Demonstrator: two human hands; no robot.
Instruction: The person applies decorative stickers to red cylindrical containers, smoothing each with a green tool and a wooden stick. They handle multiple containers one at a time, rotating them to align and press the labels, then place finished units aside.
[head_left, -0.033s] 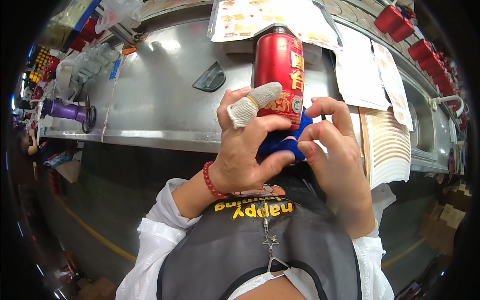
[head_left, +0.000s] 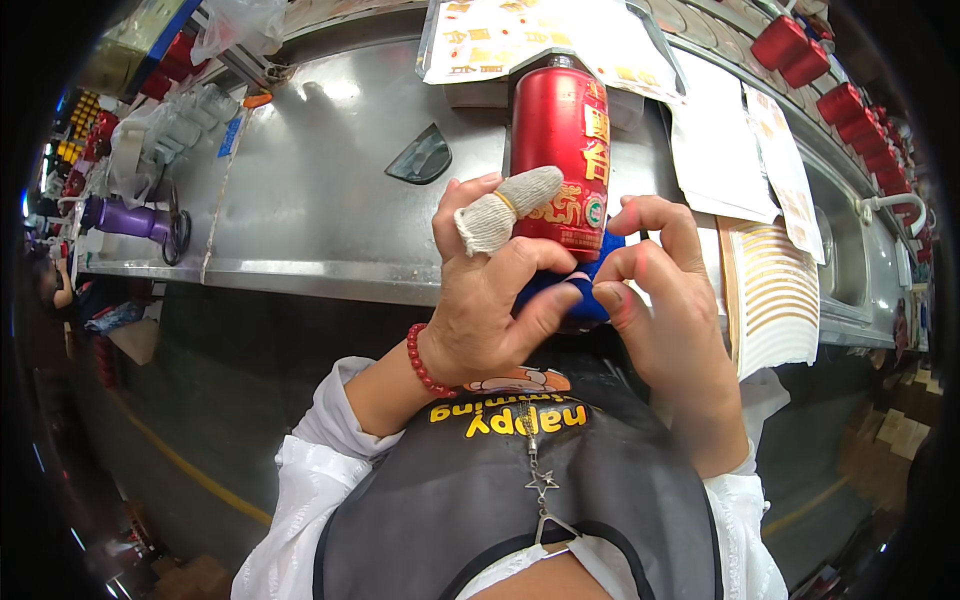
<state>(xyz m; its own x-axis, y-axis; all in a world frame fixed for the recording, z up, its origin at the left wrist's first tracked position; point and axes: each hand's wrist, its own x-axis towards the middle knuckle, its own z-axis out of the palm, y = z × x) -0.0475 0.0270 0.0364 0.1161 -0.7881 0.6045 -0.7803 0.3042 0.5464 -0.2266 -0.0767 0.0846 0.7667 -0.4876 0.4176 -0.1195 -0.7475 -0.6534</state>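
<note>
Curling inward, left hand [head_left: 488, 298] faces right hand [head_left: 678, 310] by red bottle [head_left: 548, 125]

A purple tool [head_left: 130, 218] sits toward the left of the metal bench [head_left: 330, 200]. At the right, a white tap [head_left: 893, 203] curves beside a sink [head_left: 850, 245].

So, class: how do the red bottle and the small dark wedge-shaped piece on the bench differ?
Colour: the red bottle is glossy red with gold markings; the dark piece is grey-black.
Size and shape: the red bottle is tall and rounded; the dark piece is much smaller and wedge-shaped.
Place: the left hand is at the red bottle's lower end; the dark piece lies apart on the metal bench.
Shared: both are in front of the person.
</note>
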